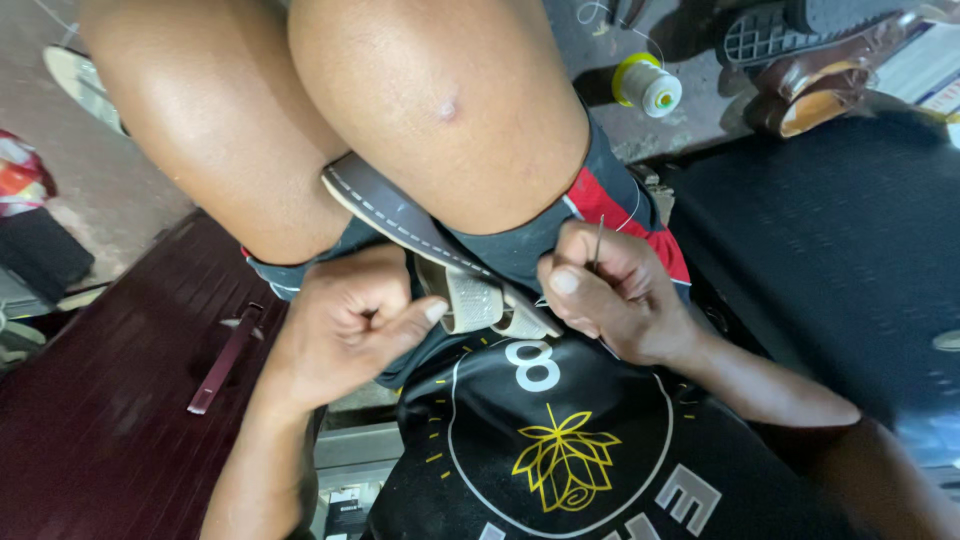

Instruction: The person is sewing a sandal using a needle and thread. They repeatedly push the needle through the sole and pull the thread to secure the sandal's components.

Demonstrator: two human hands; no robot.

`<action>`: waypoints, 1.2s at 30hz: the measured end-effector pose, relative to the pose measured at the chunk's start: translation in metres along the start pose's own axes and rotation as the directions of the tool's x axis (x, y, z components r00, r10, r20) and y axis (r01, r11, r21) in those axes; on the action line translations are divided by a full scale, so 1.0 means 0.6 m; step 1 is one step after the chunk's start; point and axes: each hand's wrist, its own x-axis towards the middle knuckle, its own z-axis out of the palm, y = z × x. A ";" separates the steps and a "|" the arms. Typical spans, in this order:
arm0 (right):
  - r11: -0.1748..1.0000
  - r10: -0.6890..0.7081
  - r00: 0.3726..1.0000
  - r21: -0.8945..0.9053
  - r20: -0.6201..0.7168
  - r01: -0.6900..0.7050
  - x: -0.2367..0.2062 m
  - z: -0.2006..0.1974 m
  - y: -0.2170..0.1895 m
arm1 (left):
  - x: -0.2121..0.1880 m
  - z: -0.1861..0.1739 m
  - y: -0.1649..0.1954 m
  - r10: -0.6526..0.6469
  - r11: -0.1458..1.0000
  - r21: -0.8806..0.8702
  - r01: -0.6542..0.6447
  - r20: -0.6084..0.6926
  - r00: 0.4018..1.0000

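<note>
We see a sandal (420, 225) clamped sole-up between the knees, its pale strap (472, 300) toward the body. The left hand (345, 325) is fisted, thumb pressing the strap; the right hand (610, 290) is closed on a thin needle (598, 243) (thread barely visible). We judge a stitch is underway, and the next pull needs a steady pinch. A yellow thread spool (648, 86) lies on the floor beyond the knee; room is tight between the thighs.

Thread spool (648, 87), prob. shoes (800, 60) nearby
</note>
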 end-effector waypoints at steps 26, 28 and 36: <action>0.379 -0.565 0.805 -0.924 -0.183 0.056 -0.010 0.085 -0.102 | -0.054 0.007 -0.024 0.458 0.882 0.033 -0.470 -0.290 0.840; 0.198 -0.556 0.831 -0.968 0.018 0.154 0.000 0.115 -0.115 | -0.062 -0.010 -0.033 0.489 0.867 0.041 -0.497 -0.273 0.829; 0.021 -0.267 0.921 -0.954 0.283 0.300 0.076 0.200 -0.118 | -0.077 -0.057 -0.057 0.522 0.842 0.049 -0.537 -0.323 0.789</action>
